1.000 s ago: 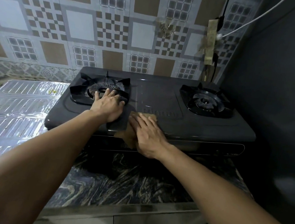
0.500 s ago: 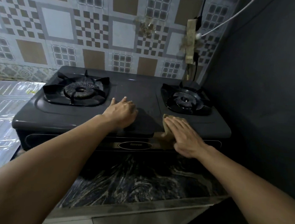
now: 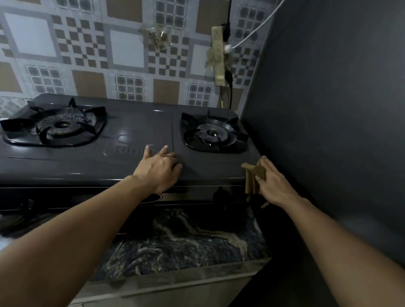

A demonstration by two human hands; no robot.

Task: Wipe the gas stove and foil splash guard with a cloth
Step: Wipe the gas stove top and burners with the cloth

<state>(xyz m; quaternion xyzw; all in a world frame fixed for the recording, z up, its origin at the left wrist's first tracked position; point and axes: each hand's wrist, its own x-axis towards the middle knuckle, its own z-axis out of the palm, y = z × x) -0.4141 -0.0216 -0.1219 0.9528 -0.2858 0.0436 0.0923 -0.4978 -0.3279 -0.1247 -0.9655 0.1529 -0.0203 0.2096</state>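
wiping the stove's right front corner

the person's right hand (image 3: 276,184) presses a folded brown cloth (image 3: 253,176) against the front right corner of the gas stove (image 3: 132,157), fingers laid flat over it while the cloth drapes down the edge. to do this well, the judgement is to keep flat, even pressure and follow the rim around the corner. the left hand (image 3: 159,168) rests spread, palm down, on the stove top between the burners, steadying it. both forearms reach forward over the marbled counter (image 3: 189,240). the foil guard is barely visible at the left.
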